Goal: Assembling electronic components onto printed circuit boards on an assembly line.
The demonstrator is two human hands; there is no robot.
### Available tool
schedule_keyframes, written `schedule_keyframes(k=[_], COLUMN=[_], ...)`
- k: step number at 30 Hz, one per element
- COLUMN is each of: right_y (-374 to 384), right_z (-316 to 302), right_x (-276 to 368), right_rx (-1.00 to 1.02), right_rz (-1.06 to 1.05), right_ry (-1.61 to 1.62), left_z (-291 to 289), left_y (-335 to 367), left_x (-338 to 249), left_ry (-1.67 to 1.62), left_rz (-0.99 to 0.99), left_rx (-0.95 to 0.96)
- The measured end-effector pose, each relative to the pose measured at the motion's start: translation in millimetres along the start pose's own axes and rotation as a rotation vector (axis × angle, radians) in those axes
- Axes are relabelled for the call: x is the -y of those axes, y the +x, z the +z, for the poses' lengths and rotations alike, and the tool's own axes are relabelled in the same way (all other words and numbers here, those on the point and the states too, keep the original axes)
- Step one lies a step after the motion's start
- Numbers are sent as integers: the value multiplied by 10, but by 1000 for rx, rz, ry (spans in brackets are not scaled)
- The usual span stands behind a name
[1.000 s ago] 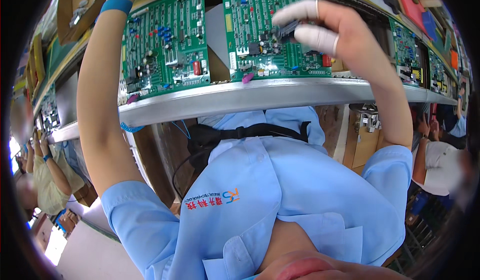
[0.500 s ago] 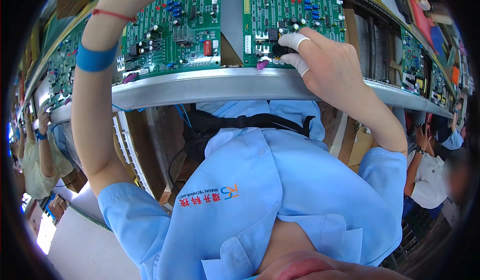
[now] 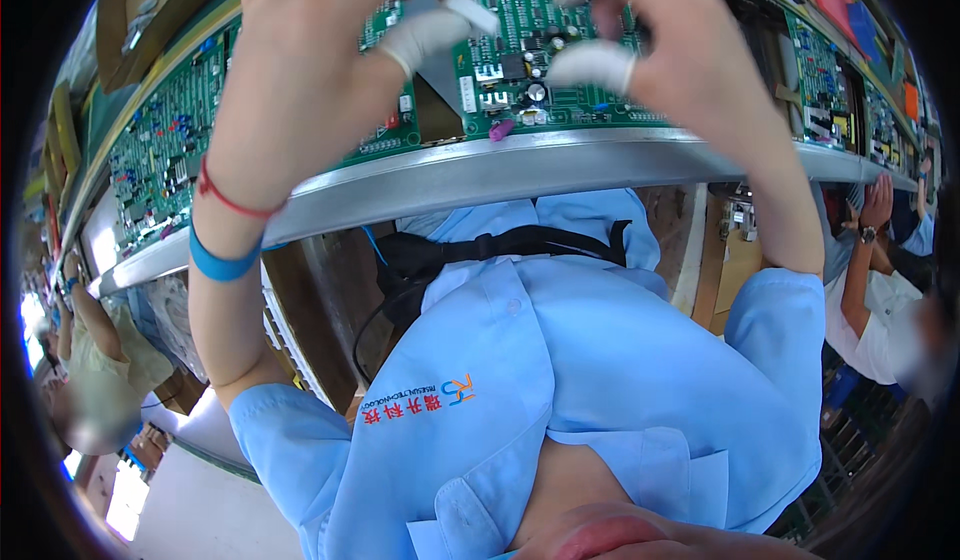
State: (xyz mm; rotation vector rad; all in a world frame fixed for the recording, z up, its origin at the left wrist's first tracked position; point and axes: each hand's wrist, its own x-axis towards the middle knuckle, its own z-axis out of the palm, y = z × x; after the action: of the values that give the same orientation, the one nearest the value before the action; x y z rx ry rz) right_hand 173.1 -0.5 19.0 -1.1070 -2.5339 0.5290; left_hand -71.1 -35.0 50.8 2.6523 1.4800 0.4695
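My left hand (image 3: 310, 70) pinches a small white connector-like part (image 3: 470, 12) between thumb and forefinger, both in white finger cots. It hovers over the gap between two green circuit boards. My right hand (image 3: 690, 50), also in finger cots and blurred, is above the right-hand circuit board (image 3: 575, 112) with thumb and forefinger apart. Below its thumb tip a round capacitor (image 3: 537, 92) stands upright on that board. A purple piece (image 3: 501, 131) sits at the board's near edge. The left-hand circuit board (image 3: 385, 144) is partly covered by my left hand.
A metal rail (image 3: 480, 170) runs along the near side of the boards. More circuit boards (image 3: 170, 150) lie farther left, others to the right. A cardboard box (image 3: 165, 15) stands at the upper left. Co-workers sit at both sides, one in a white shirt (image 3: 870, 295) at right.
My right hand has let go of the capacitor and lifted off the board. My left hand has come back into view with the white part. The boards appear shifted slightly left.
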Motion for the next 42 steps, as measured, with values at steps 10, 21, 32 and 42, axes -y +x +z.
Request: schedule_keyframes(k=[10,21,32,42], right_y=[290,188,246,94], right_z=[-42,-53,-65,-177], right_x=[-470,-526,-519,-512], right_rx=[-193,-183,-167,-70], right_rz=[88,142,189,417], right_ry=[591,951,876,1357], left_z=[512,624,635,273], left_y=[259,283,275,543], left_x=[-448,-444,-480,97], left_ry=[-65,-15,83,332], left_rz=[289,281,305,161], left_rx=[144,242,140,-145])
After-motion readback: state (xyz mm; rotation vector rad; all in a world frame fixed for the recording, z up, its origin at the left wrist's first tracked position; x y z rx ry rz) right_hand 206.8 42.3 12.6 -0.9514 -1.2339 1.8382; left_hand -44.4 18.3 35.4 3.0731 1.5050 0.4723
